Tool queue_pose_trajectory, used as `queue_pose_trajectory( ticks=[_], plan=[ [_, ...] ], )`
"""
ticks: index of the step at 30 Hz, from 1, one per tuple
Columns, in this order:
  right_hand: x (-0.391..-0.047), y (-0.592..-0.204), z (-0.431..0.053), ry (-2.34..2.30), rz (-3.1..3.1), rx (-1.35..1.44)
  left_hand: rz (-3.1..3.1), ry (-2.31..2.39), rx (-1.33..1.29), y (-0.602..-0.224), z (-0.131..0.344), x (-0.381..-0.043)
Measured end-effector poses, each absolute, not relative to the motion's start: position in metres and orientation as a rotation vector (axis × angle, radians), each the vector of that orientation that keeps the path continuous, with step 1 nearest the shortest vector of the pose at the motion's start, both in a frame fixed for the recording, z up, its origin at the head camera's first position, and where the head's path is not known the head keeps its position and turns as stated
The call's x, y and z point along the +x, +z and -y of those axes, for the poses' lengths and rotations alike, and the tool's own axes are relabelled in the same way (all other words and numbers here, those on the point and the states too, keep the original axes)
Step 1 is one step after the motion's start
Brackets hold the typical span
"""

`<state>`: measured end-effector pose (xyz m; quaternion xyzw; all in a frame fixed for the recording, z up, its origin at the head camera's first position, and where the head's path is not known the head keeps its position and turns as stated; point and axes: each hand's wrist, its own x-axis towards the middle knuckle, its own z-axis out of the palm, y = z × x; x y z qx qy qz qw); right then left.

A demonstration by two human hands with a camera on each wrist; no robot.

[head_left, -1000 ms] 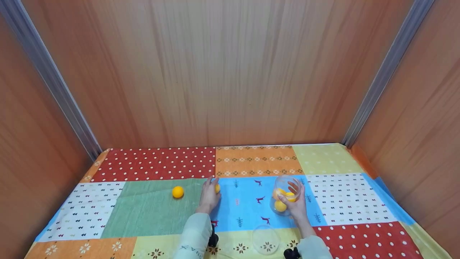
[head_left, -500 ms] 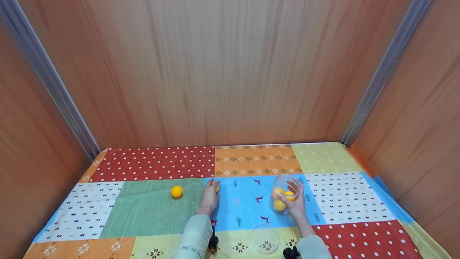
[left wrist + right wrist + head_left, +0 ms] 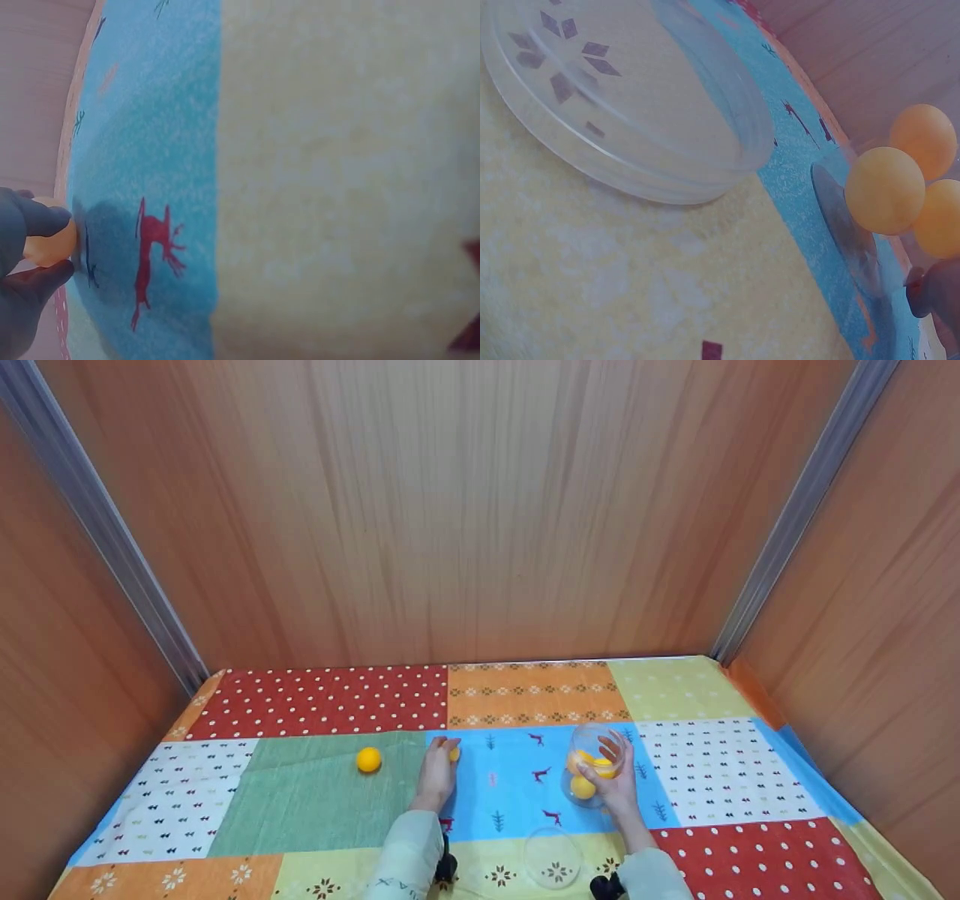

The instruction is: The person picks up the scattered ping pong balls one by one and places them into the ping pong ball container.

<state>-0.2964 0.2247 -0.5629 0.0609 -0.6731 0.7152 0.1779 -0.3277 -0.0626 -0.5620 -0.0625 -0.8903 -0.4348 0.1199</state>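
Observation:
My left hand (image 3: 436, 775) pinches an orange ping-pong ball (image 3: 52, 238) between thumb and fingers, down at the blue part of the cloth. A second ping-pong ball (image 3: 368, 760) lies on the green patch to the left of that hand. On the right, my right hand (image 3: 619, 784) grips a clear plastic jar (image 3: 592, 733) from its right side, thumb in front and fingers behind. The jar has no lid on it, and at least three ping-pong balls (image 3: 885, 190) are inside. Its clear round lid (image 3: 553, 858) rests on the yellow patch in front.
A patchwork tablecloth (image 3: 322, 802) covers the table. Wood-grain panels (image 3: 480, 525) rise behind it and on both sides, with grey metal posts (image 3: 806, 510) at the corners. A black wrist strap (image 3: 445, 866) shows at my left sleeve.
My left hand's fingers have drawn a little closer together around the ball. The right hand, the jar and the lid hold their places, apart from a slight shift of the head view.

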Motion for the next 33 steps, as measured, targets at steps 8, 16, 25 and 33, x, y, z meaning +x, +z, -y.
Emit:
queue_pose_trajectory(
  ticks=[8,16,25,33],
  plan=[
    [-0.297,-0.564,-0.225,2.015,1.897,0.175,2.606,-1.121,-0.239,-0.555,0.054,-0.325],
    [-0.298,-0.565,-0.225,2.017,1.896,0.167,2.539,-1.128,-0.303,-0.544,0.043,-0.321],
    [-0.297,-0.563,-0.224,2.03,1.895,0.165,2.501,-1.236,-0.346,-0.531,0.033,-0.314],
    [-0.297,-0.564,-0.224,2.011,1.895,0.191,2.449,-1.311,-0.413,-0.525,0.024,-0.311]
  ],
)
